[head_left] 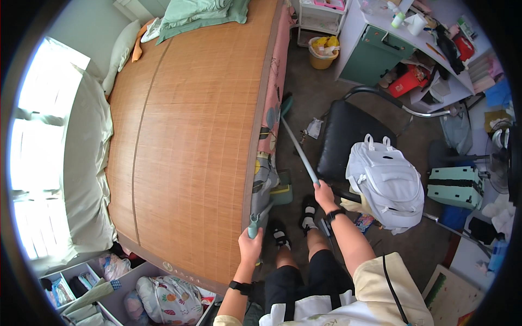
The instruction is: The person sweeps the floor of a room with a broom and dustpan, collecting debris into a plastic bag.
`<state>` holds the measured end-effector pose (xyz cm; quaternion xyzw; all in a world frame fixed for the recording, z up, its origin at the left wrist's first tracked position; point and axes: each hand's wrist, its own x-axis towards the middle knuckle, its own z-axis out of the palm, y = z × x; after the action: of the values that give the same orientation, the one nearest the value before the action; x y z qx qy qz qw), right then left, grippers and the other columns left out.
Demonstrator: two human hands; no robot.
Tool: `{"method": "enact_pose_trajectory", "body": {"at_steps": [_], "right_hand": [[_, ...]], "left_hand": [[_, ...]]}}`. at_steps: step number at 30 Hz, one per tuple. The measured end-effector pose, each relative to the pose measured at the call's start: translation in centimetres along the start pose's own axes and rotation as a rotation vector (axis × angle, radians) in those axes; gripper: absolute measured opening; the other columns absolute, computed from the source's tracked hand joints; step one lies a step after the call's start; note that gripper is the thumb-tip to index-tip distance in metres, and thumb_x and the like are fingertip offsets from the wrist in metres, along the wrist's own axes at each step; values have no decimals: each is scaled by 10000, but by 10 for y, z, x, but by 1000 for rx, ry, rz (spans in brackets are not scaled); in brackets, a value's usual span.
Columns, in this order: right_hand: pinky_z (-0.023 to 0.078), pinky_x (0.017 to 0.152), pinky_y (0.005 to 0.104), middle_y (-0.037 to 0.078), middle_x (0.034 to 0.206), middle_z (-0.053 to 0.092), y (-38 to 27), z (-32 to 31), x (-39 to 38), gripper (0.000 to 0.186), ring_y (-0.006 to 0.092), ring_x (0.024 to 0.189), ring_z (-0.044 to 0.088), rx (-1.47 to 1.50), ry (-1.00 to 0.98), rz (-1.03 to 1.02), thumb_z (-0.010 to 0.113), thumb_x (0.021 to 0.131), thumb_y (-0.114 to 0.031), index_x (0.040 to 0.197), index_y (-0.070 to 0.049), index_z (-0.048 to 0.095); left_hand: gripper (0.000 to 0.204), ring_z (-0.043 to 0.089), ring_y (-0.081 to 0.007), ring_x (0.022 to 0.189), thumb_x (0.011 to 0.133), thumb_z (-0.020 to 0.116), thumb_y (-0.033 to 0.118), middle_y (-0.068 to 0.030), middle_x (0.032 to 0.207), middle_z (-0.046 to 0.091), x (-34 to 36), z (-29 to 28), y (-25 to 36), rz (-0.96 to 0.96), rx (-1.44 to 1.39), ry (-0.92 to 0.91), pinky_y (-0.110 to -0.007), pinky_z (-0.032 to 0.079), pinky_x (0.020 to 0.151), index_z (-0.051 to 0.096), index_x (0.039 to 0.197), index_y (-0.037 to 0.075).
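Observation:
My left hand (250, 245) grips the upper end of a teal dustpan handle (254, 221) at the bed's front-right edge. The dustpan (283, 193) rests low beside the bed skirt. My right hand (326, 196) holds a long pale broom handle (303, 156), which runs up to a teal broom head (286, 105) at the foot of the bed's side, partly hidden by it. A crumpled white wrapper (314, 127) and small dark scraps lie on the floor near the broom.
A bed with bamboo mat (196, 130) fills the left. A black chair (348, 130) carrying a white backpack (383, 185) stands at my right. A yellow bin (322, 58) and cabinet (370, 54) are ahead, a mint case (454, 187) far right, storage boxes (87, 293) lower left.

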<state>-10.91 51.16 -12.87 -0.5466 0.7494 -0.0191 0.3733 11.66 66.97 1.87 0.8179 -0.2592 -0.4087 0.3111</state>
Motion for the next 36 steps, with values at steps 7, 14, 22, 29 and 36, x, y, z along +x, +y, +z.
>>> {"method": "enact_pose_trajectory", "body": {"at_steps": [7, 14, 22, 29, 36], "right_hand": [[469, 489, 394, 147, 702, 595, -50, -7, 28, 295, 292, 571, 592, 311, -142, 410, 425, 860, -329, 900, -51, 516], [440, 409, 366, 121, 592, 565, -21, 13, -24, 288, 256, 430, 547, 376, -167, 461, 434, 865, -306, 904, -38, 532], [370, 332, 377, 110, 484, 465, -6, 55, -103, 290, 237, 328, 437, 666, -182, 599, 437, 865, -296, 793, -22, 503], [388, 348, 367, 111, 500, 486, 3, 45, -162, 310, 230, 353, 472, 613, -235, 583, 461, 857, -300, 819, 2, 519], [463, 468, 372, 153, 645, 589, 19, 31, -202, 378, 270, 496, 574, 343, -177, 489, 436, 848, -332, 825, 24, 562]], "left_hand": [[238, 497, -194, 508, 756, 610, 197, -132, 553, 531, 13, -13, 1, 28, 50, 14, -330, 402, 521, 551, 724, -32], [227, 495, -169, 513, 752, 607, 197, -118, 553, 531, 24, -9, -11, -2, -49, -21, -321, 401, 518, 560, 730, -24], [194, 426, -89, 438, 769, 583, 161, -4, 498, 458, 30, -7, -7, 191, -62, -43, -275, 345, 417, 534, 685, -6], [231, 488, -177, 472, 740, 592, 184, -104, 511, 512, 24, -6, -13, 230, -9, -6, -333, 388, 486, 535, 681, -32], [249, 540, -252, 512, 735, 590, 201, -145, 536, 539, 24, -12, -10, 232, 17, -12, -368, 411, 529, 543, 679, -37]]}}
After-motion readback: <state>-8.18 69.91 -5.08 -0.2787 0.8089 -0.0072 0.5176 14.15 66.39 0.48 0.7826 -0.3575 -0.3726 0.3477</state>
